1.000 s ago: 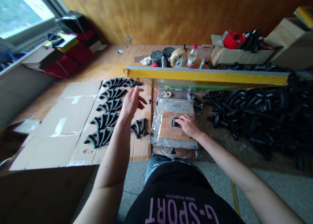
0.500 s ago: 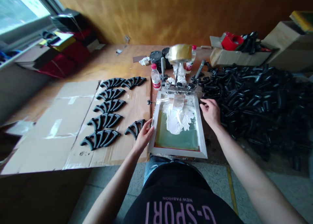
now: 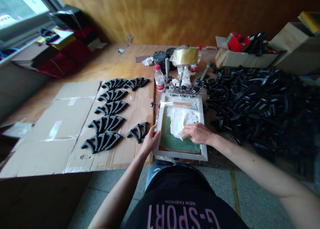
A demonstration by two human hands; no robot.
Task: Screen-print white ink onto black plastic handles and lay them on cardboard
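Note:
A screen printing frame (image 3: 204, 145) with a pale metal border lies in front of me, its green mesh (image 3: 172, 147) partly covered by white ink (image 3: 181, 117). My left hand (image 3: 150, 138) grips the frame's left border between fingers and thumb. Over the mesh, my right hand (image 3: 197, 133) is closed on a flat scraper (image 3: 184, 136), mostly hidden by the fingers and held at the near edge of the ink. Left of the frame, near my left hand, a black curved ribbed part (image 3: 137, 131) lies on the cardboard (image 3: 120, 159).
Several similar black parts (image 3: 107, 123) are lined up on the cardboard. A large heap of black parts (image 3: 250, 102) covers the right side. Behind the frame stand a red-capped bottle (image 3: 159, 78), clamps and a tape roll (image 3: 186, 56). An open carton (image 3: 245, 59) sits at the back right.
My right hand has moved left from beside the frame onto the mesh and taken hold of the scraper, which is now nearer to me. The left hand stays at the left border.

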